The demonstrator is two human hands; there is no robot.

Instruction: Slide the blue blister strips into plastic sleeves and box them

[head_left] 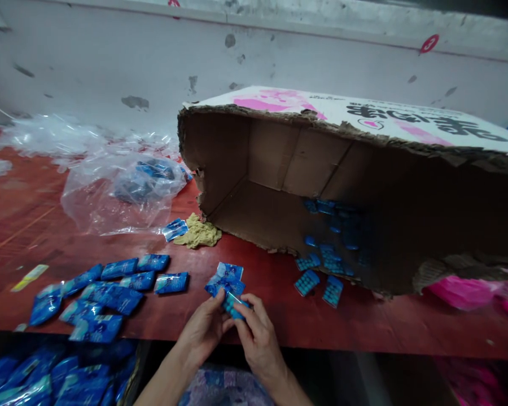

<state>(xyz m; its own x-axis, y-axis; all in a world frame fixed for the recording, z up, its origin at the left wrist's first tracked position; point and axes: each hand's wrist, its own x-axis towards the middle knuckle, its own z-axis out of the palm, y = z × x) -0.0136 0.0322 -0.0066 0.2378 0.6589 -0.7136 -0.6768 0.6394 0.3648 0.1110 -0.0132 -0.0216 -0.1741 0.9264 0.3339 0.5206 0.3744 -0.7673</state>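
Between my two hands, just above the table's front edge, is a small blue pack with round bumps, like a blister card (pixel 233 306). My left hand (pixel 206 322) closes on its left side, thumb on top. The fingers of my right hand (pixel 256 327) pinch its right side. Right behind my fingertips lie flat blue printed packets (pixel 225 276); whether my left thumb touches them I cannot tell. Left of my hands, several filled blue packets (pixel 110 294) lie in a loose pile. To the right, more bumpy blue cards (pixel 307 283) are at the mouth of a cardboard box.
The large torn cardboard box (pixel 266 152) lies on its side on the red table (pixel 258 265). A clear plastic bag (pixel 110 197) with blue packets stands at back left, near a yellowish crumpled lump (pixel 198 231). Below the edge, a container holds many blue packets (pixel 68 375). Pink bags (pixel 465 292) sit right.
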